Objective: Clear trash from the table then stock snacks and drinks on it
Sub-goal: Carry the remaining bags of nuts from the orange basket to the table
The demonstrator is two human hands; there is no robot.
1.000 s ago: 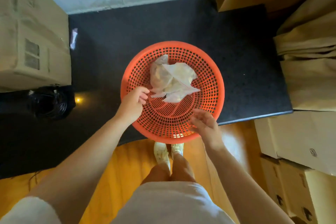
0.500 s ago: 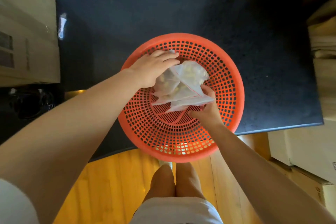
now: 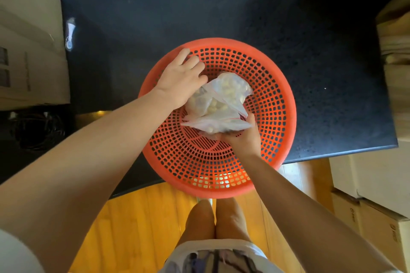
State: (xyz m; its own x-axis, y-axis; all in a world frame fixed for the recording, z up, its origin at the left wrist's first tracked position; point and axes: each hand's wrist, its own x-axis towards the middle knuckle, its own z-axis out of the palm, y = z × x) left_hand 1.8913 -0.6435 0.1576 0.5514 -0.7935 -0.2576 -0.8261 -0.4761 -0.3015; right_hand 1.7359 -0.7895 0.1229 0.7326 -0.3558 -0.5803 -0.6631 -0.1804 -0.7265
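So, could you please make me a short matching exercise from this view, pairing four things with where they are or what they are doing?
Things:
1. basket
2. plastic bag
3. left hand
4. right hand

States:
A. holds the bag from underneath
B. orange, sits on the dark table with its near edge over the floor
C. clear, with pale round pieces inside, lies in the basket
D. rests on top of the bag, fingers spread toward the basket rim

Pairs: 1-B, 2-C, 3-D, 4-A
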